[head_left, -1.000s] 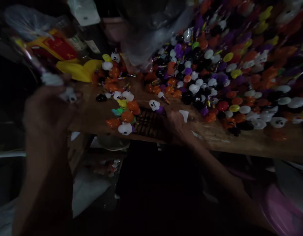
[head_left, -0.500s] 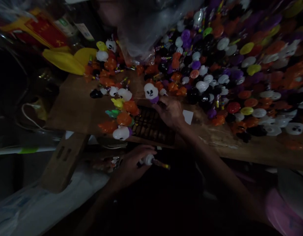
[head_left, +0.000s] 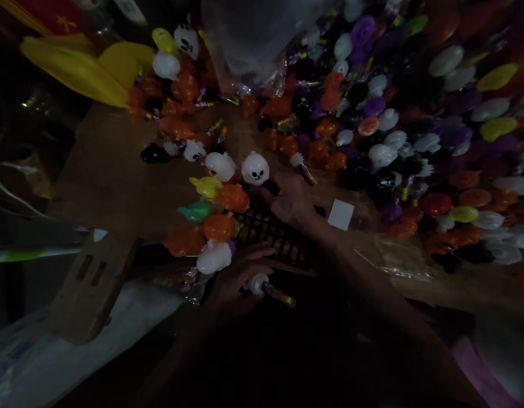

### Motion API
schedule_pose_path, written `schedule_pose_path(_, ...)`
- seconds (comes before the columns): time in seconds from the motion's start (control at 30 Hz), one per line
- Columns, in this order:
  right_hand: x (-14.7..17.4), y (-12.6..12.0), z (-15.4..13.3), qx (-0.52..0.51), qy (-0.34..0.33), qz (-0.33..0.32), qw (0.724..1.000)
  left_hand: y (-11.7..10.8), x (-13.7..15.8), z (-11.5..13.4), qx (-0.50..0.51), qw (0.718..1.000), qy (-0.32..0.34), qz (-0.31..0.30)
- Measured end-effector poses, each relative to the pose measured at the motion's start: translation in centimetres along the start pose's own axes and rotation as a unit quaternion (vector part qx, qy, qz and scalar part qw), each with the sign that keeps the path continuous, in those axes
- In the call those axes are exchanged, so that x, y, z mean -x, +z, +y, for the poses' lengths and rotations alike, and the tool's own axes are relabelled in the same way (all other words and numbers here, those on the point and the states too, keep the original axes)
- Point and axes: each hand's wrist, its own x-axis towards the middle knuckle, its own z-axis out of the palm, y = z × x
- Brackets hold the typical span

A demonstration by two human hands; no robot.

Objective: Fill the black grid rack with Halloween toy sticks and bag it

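My left hand (head_left: 240, 277) is curled at the front edge of the bench around a small white cap (head_left: 258, 283), from which a thin, colourfully printed tube (head_left: 280, 295) sticks out to the right. Above it, my right hand (head_left: 291, 198) has its fingers closed at the base of a white skull-faced toy (head_left: 255, 169); the toy's lower end is hidden behind the fingers. Under that hand lies a dark slotted rack (head_left: 287, 246). Along the rack's left side, orange pumpkin toys (head_left: 231, 197), a yellow toy (head_left: 205, 187), a green toy (head_left: 196, 211) and a white toy (head_left: 214, 257) cluster.
A large heap of white, orange, black and purple toys (head_left: 383, 156) spreads over the right side of the wooden bench (head_left: 104, 170). A clear plastic bag (head_left: 253, 51) stands at the back. A white paper square (head_left: 341, 215) lies right of the rack, and a slotted wooden piece (head_left: 92, 283) juts out at left.
My right hand has lowered the skull-faced toy toward the rack's back edge. My left hand still holds the capped tube. The view has shifted closer to the bench.
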Motion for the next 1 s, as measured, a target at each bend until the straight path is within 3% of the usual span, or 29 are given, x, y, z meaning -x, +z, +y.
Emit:
schedule_pose_path(0.2,0.3,0.5,0.5,0.049,-0.033,0.001,0.998,0.8,0.7,-0.6,0.019,1.0,0.009,0.013)
schedule_pose_path(0.4,0.2,0.6,0.5,0.075,-0.041,-0.033,0.996,0.3,0.6,-0.3,0.005,0.999,-0.018,-0.036)
schedule_pose_path(0.57,0.1,0.8,0.6,0.074,-0.07,-0.047,0.994,0.2,0.4,-0.2,-0.005,0.999,-0.011,-0.031)
schedule_pose_path(0.7,0.3,1.1,0.2,0.101,-0.05,-0.036,0.993,0.9,0.3,0.4,-0.033,0.999,0.016,0.015)
schedule_pose_path(0.83,-0.1,-0.4,0.4,0.079,-0.052,-0.047,0.994,1.7,-0.6,1.6,-0.038,0.992,0.028,0.116)
schedule_pose_path(0.93,1.6,-3.3,0.4,0.036,-0.03,0.017,0.999,2.2,-1.6,3.4,0.031,0.988,-0.032,0.148)
schedule_pose_path(1.0,4.1,-5.2,0.1,-0.016,0.001,0.077,0.997,2.4,-2.4,4.4,0.134,0.971,-0.143,0.139)
